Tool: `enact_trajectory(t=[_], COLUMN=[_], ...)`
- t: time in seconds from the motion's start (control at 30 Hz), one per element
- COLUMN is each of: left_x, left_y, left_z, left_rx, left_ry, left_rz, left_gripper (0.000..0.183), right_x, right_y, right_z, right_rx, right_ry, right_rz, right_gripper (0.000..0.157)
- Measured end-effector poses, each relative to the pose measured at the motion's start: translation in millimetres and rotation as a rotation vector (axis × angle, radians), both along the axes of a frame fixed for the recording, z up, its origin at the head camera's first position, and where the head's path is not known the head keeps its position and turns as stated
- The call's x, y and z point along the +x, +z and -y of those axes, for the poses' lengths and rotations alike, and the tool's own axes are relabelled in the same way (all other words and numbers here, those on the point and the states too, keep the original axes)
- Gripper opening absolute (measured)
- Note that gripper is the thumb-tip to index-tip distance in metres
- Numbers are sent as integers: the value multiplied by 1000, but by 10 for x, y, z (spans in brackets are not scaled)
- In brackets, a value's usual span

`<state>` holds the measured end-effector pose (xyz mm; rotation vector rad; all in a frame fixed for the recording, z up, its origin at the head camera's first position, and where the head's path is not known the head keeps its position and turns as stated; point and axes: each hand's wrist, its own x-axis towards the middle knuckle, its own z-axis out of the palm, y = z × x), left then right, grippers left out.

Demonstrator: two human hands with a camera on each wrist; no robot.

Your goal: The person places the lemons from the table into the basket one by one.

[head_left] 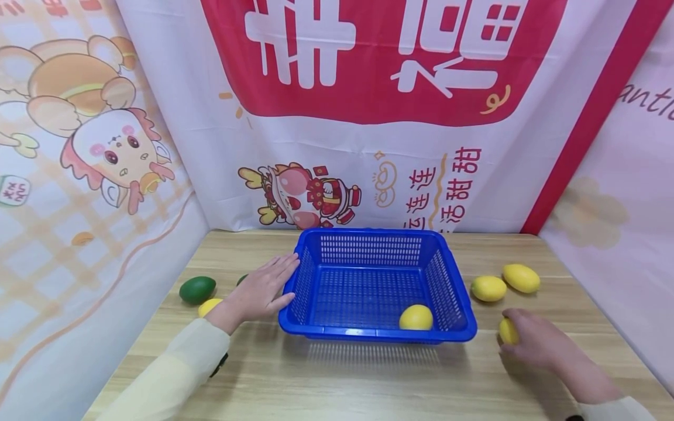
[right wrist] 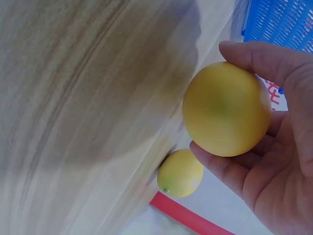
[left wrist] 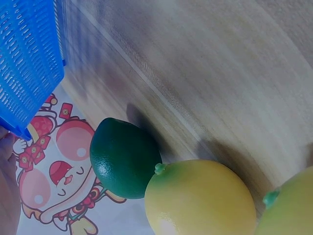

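Observation:
A blue plastic basket (head_left: pixel 376 334) with mesh sides sits mid-table, one yellow lemon (head_left: pixel 416 317) lying inside near its front right corner. My left hand (head_left: pixel 260 289) rests against the basket's left rim with its fingers extended. To the right of the basket, my right hand (head_left: pixel 539 342) grips another lemon (right wrist: pixel 225 110) between thumb and fingers, just over the table. Beyond that hand lie two more lemons, one nearer the basket (head_left: pixel 488 288) and one farther right (head_left: pixel 521 278).
Left of the basket lie a dark green lime-like fruit (head_left: pixel 197 290) and a lemon (head_left: pixel 209 306) partly behind my left wrist. Another green fruit (left wrist: pixel 124 157) shows in the left wrist view, beside yellow lemons. Printed cloth (head_left: pixel 326 140) hangs around the wooden table (head_left: pixel 347 386).

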<state>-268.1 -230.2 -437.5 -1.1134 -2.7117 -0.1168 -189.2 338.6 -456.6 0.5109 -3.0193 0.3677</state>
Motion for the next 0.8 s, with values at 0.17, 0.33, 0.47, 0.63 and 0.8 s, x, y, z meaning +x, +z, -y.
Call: enact_trajectory(t=[0.17,0.33,0.47,0.63,0.8], left_x=[4,7,7,10,9], left_y=[6,9,11,18,19], left_z=[-3,-2,-4,-5,-3], left_rx=[-4,-7,-8,-4,-2], left_ry=[6,5,3,-1,-4], left_rz=[6,9,8,9,6], left_gripper=[72,72,72,72,72], right_x=[-13,-56,-84,-120,-167], right_y=[17,50,85,115,152], right_z=[-15,-22,-14,-5,10], right_rx=[-19,0,21,12,18], right_ry=[12,32,66,141,185], right_rz=[-63,-100,-166,-323,-419], right_gripper=[65,63,61,63,65])
